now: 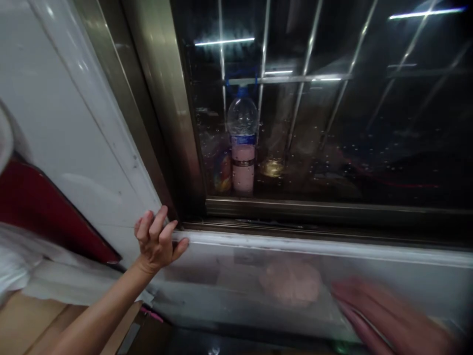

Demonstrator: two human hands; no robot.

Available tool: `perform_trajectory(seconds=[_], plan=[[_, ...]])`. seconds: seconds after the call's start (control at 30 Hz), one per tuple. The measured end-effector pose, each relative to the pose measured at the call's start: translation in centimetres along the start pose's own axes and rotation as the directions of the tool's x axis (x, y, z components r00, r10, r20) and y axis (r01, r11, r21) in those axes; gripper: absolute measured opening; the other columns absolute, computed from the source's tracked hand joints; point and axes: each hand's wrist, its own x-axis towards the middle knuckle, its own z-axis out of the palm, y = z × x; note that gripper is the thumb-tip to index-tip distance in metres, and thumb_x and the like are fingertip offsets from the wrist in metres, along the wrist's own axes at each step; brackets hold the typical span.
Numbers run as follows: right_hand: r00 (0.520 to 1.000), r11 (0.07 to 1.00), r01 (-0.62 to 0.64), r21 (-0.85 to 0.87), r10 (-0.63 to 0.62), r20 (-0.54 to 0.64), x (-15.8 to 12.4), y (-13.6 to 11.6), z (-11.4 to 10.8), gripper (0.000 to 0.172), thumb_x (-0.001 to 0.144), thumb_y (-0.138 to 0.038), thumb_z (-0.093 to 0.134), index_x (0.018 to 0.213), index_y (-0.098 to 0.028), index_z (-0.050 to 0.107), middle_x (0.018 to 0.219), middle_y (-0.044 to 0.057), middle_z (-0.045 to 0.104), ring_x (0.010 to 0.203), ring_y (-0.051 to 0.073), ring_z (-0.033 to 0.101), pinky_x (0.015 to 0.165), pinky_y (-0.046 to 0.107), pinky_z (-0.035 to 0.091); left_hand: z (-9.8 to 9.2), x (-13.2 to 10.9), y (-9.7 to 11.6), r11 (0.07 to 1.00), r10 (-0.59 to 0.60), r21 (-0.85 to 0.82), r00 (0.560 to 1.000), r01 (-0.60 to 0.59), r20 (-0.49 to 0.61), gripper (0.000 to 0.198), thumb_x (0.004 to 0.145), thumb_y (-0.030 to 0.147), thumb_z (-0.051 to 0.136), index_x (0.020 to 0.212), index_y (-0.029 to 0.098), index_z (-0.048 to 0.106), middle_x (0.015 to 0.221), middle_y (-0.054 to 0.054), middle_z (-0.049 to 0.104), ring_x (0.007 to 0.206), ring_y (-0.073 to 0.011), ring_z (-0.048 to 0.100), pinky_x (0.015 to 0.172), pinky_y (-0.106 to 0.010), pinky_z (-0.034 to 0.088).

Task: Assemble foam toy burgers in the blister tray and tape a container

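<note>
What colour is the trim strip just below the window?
The trim strip is white, seen best in the head view.

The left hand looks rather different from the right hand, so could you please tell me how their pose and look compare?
The left hand looks fairly sharp, while the right hand is blurred. The left hand rests at the corner of the white window ledge, fingers bent and spread, pointing upward; the right hand is below the ledge, at lower right, pointing leftward. Both are bare.

Indoors, exact kind of place unclear, barred window (369,167), white walls (70,108)
</note>
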Motion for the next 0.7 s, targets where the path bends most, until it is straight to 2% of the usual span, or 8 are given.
perform_trajectory(seconds=[0.1, 0.17, 0.2, 0.27, 0.33, 0.47, 0.63, 0.7], plan=[[0.983, 0.99, 0.102, 0.101, -0.116, 0.141, 10.0, -3.2, 3.4, 0.028, 0.096, -0.025, 0.04, 0.104, -0.02, 0.067, 0.099, 0.008, 0.068, 0.092, 0.018, 0.062, 0.082, 0.032, 0.05, -0.1, 0.3, 0.3, 1.0, -0.005, -0.016, 1.0, 0.005, -0.005, 0.04, 0.082, 0.049, 0.056, 0.108, 0.019, 0.058, 0.146, -0.011, 0.042, 0.139, -0.0292, 0.026, 0.111, -0.046, 0.026], [0.959, 0.998, 0.044, 0.049, -0.056, 0.279, 16.0, -5.8, 5.9, 0.03, 0.096, -0.026, 0.04, 0.094, -0.018, 0.069, 0.092, 0.008, 0.069, 0.086, 0.018, 0.063, 0.078, 0.031, 0.05, -0.2, 0.4, 0.5, 1.0, -0.004, -0.027, 1.0, 0.004, -0.008, 0.037, 0.083, 0.048, 0.056, 0.104, 0.018, 0.059, 0.146, -0.011, 0.043, 0.14, -0.0287, 0.026, 0.112, -0.045, 0.025], [0.929, 1.0, -0.009, -0.006, 0.01, 0.371, 18.3, -6.9, 7.1, 0.033, 0.096, -0.03, 0.04, 0.091, -0.017, 0.07, 0.09, 0.009, 0.07, 0.084, 0.02, 0.064, 0.075, 0.031, 0.05, -0.2, 0.4, 0.5, 1.0, -0.007, -0.031, 1.0, 0.007, -0.014, 0.036, 0.083, 0.048, 0.055, 0.103, 0.018, 0.059, 0.144, -0.012, 0.045, 0.139, -0.0286, 0.027, 0.112, -0.045, 0.026], [0.858, 0.994, -0.059, -0.092, 0.097, 0.504, 21.3, -8.7, 8.9, 0.04, 0.096, -0.038, 0.04, 0.09, -0.015, 0.071, 0.089, 0.012, 0.071, 0.085, 0.021, 0.066, 0.073, 0.03, 0.049, -0.2, 0.3, 0.7, 0.999, -0.017, -0.037, 0.999, 0.016, -0.027, 0.036, 0.083, 0.048, 0.055, 0.103, 0.018, 0.06, 0.141, -0.013, 0.049, 0.139, -0.0289, 0.028, 0.111, -0.046, 0.027], [0.812, 0.988, -0.076, -0.133, 0.139, 0.567, 22.6, -9.6, 10.1, 0.043, 0.096, -0.043, 0.04, 0.095, -0.014, 0.072, 0.092, 0.015, 0.071, 0.089, 0.022, 0.066, 0.074, 0.029, 0.048, -0.2, 0.2, 0.8, 0.999, -0.024, -0.045, 0.999, 0.023, -0.023, 0.035, 0.083, 0.047, 0.057, 0.103, 0.019, 0.06, 0.139, -0.013, 0.051, 0.139, -0.0287, 0.028, 0.11, -0.046, 0.027], [0.78, 0.987, -0.085, -0.138, 0.152, 0.608, 23.1, -9.7, 10.8, 0.038, 0.094, -0.042, 0.045, 0.105, -0.016, 0.071, 0.102, 0.015, 0.07, 0.097, 0.023, 0.065, 0.077, 0.029, 0.048, -0.2, 0.2, 0.9, 0.996, -0.042, -0.079, 0.999, 0.04, -0.025, 0.032, 0.082, 0.047, 0.059, 0.102, 0.022, 0.061, 0.141, -0.009, 0.05, 0.14, -0.0263, 0.027, 0.112, -0.044, 0.026], [0.717, 0.995, -0.038, -0.092, 0.091, 0.691, 24.3, -9.4, 10.9, 0.032, 0.089, -0.038, 0.053, 0.103, -0.016, 0.072, 0.105, 0.012, 0.07, 0.098, 0.023, 0.065, 0.075, 0.028, 0.048, -0.3, 0.4, 1.0, 0.995, -0.038, -0.094, 0.999, 0.036, -0.02, 0.032, 0.081, 0.044, 0.061, 0.102, 0.02, 0.061, 0.146, -0.009, 0.044, 0.141, -0.0257, 0.025, 0.114, -0.044, 0.023], [0.72, 0.995, -0.021, -0.1, 0.084, 0.689, 24.4, -9.3, 10.9, 0.029, 0.088, -0.033, 0.052, 0.101, -0.016, 0.072, 0.105, 0.012, 0.07, 0.097, 0.022, 0.066, 0.074, 0.028, 0.048, -0.4, 0.5, 1.0, 0.996, -0.028, -0.085, 1.0, 0.027, -0.002, 0.032, 0.081, 0.043, 0.062, 0.102, 0.019, 0.061, 0.148, -0.008, 0.041, 0.142, -0.0257, 0.023, 0.115, -0.043, 0.021]])
